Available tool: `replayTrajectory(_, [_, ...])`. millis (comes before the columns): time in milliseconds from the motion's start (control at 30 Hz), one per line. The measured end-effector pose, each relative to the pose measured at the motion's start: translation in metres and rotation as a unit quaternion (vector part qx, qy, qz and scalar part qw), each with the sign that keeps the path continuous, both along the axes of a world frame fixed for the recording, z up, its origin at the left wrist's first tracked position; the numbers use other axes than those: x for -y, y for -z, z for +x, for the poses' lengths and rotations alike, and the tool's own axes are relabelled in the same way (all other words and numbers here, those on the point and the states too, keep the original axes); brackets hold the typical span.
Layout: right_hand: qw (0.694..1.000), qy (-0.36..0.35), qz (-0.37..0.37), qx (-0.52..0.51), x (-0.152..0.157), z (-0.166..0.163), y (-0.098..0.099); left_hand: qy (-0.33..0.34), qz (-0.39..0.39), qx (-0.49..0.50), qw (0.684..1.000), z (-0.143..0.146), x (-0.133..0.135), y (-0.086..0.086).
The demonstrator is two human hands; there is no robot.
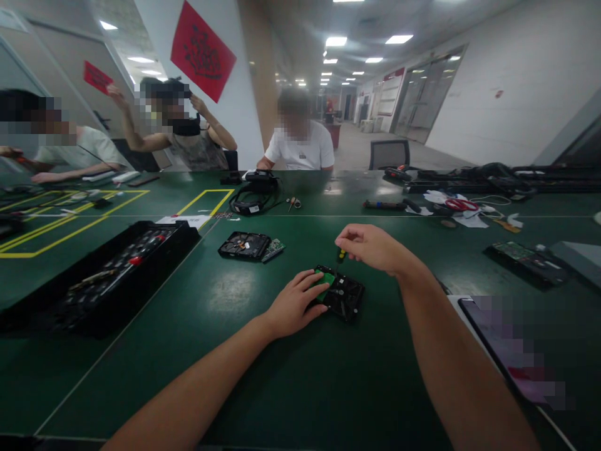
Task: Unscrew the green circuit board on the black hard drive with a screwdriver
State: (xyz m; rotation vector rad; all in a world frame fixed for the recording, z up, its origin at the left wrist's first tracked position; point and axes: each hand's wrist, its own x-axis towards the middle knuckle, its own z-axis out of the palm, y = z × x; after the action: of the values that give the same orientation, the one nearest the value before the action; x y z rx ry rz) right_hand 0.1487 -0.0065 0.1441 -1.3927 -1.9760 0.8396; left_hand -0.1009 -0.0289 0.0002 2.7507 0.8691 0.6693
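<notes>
— How many drives lie on the green table (282,388)?

— Three that I can count. One hard drive (348,298) sits under the hands, near the middle of the table. A second drive (244,244) lies beyond it to the left, with one loose green board (273,248) touching its right side. A third drive (526,260) lies well apart at the right, board side up.

— And the two hands?

— The left hand (295,304) rests on the near left part of the hard drive, fingers apart and fingertips on its green circuit board (327,279) (only a small patch shows between the fingers). The right hand (370,247) hangs over the far edge, fingers bunched together and pinched on one small screwdriver (342,254) with a yellow-and-black handle, held roughly upright; whether its tip touches the drive I cannot tell.

— What else is about?

— One long black tool case (107,275) lies open at the left, and one dark tablet (507,351) lies at the near right, just beside the right forearm. One pair of red scissors (460,204) lies among papers at the far right. Three people sit across the table; one grey chair (387,154) stands beyond it; two red paper squares (201,50) hang on the walls behind them.
</notes>
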Motion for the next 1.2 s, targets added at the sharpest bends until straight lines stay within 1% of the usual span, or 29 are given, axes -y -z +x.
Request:
replayTrajectory(133, [1.000, 0.004, 0.006, 0.023, 0.003, -0.003, -0.002, -0.003, -0.005, 0.006, 1.000, 0.000, 0.001, -0.002])
replayTrajectory(267, [1.000, 0.007, 0.006, 0.024, 0.006, -0.006, -0.005, 0.000, -0.012, 0.017, 1.000, 0.001, 0.002, -0.002])
replayTrajectory(500, [0.998, -0.006, 0.017, 0.052, 0.012, -0.021, -0.007, -0.005, -0.012, 0.017, 1.000, 0.002, 0.002, -0.001])
replayTrajectory(667, [0.997, 0.018, 0.031, 0.074, 0.013, -0.027, -0.008, -0.004, -0.008, 0.014, 1.000, 0.002, 0.002, -0.001])
replayTrajectory(867, [0.991, 0.070, 0.039, 0.107, 0.014, -0.019, -0.012, -0.005, -0.012, 0.015, 1.000, 0.002, 0.002, -0.002])
replayTrajectory(1033, [0.992, 0.032, 0.043, 0.117, 0.017, -0.013, -0.014, -0.001, -0.015, 0.025, 1.000, 0.002, 0.003, -0.002])
replayTrajectory(1133, [0.992, 0.046, 0.050, 0.109, 0.017, -0.014, -0.013, -0.028, -0.020, 0.055, 0.998, 0.002, 0.003, -0.001])
replayTrajectory(1200, [0.990, 0.063, 0.054, 0.111, 0.017, -0.015, -0.013, -0.072, -0.023, 0.077, 0.994, 0.001, 0.001, 0.000])
